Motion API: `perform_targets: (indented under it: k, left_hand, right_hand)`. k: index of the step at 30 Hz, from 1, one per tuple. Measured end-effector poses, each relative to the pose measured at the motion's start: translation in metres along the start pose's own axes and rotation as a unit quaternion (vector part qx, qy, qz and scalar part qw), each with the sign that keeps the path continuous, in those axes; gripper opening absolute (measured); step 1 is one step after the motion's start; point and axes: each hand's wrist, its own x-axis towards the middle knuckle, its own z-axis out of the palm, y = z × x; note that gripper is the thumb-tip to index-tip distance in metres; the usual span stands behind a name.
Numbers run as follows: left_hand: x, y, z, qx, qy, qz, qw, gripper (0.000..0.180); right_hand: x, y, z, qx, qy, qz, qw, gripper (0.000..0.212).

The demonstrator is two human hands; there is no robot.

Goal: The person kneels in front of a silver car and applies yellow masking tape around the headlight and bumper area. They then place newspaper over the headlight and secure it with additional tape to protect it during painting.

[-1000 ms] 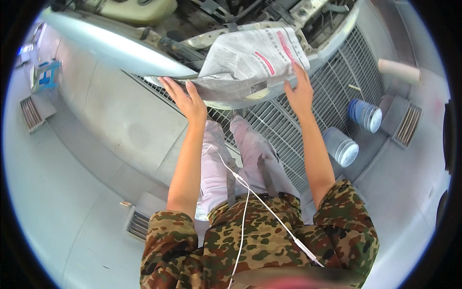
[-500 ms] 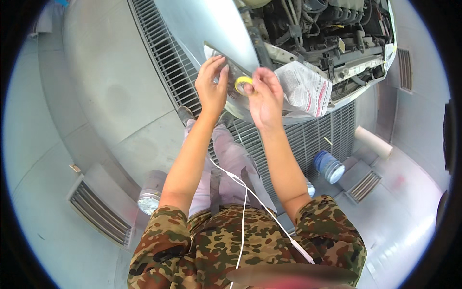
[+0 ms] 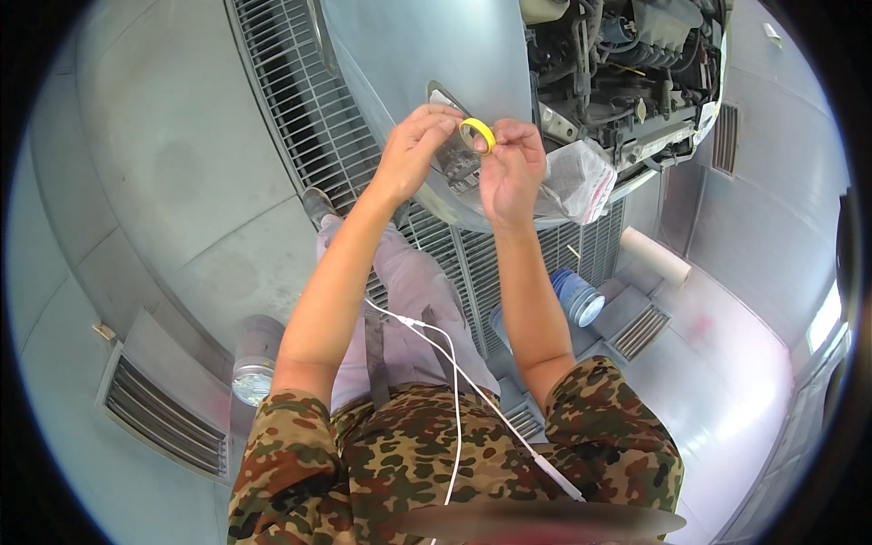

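- Both hands up at the front corner of the car: the left hand [image 3: 413, 154] has thumb and fingers drawn nearly together by the dark edge strip [image 3: 444, 94]; whether a tape end is pinched there, I cannot tell.
- Over to the right hand [image 3: 510, 177], fingers curled, partly closed, holding the yellow tape roll [image 3: 488, 136] by its rim.
- And there's the roll, tipped up on its side between the two hands, above the corner where the silver-blue fender [image 3: 418, 54] meets the front end.
- Just right of it, a crumpled newspaper sheet [image 3: 581, 173] hangs over the nose, the open engine bay [image 3: 627, 86] behind.
- Here's the danger, as I judge it: that grip on the rim looks light, so a sharp tug could pop the roll free and send it down onto the floor grating [image 3: 295, 109].
- A tape strip pulled at a slant could twist, stick to itself or tear crooked.
- Watch that paper, too: its loose-looking edge could snag on the right forearm [image 3: 527, 300] and rip or lift.
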Motion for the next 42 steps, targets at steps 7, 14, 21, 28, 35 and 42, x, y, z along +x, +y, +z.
perform_targets:
  k: [7,14,21,28,35,42]
  left_hand:
    - [0.004,0.002,-0.003,-0.014,-0.036,-0.024,0.999,0.034]
    - [0.009,0.004,0.000,0.000,-0.055,-0.031,0.998,0.031]
    - [0.020,-0.008,0.005,-0.005,-0.080,-0.070,0.994,0.027]
    - [0.020,-0.013,-0.002,-0.081,-0.070,-0.135,0.985,0.033]
    - [0.018,-0.010,-0.008,-0.120,-0.049,-0.166,0.978,0.033]
    - [0.019,-0.005,0.002,-0.035,-0.031,-0.097,0.994,0.033]
  right_hand:
    - [0.001,0.001,-0.004,-0.173,-0.003,-0.084,0.981,0.024]
    - [-0.009,-0.004,-0.006,-0.544,-0.125,-0.275,0.783,0.020]
    - [-0.009,-0.005,-0.021,-0.536,-0.157,-0.329,0.761,0.019]
    - [-0.014,0.005,-0.008,-0.494,-0.093,-0.294,0.813,0.018]
    - [-0.014,0.009,0.005,-0.447,-0.034,-0.248,0.859,0.017]
    - [-0.011,0.005,-0.001,-0.444,-0.034,-0.241,0.862,0.016]
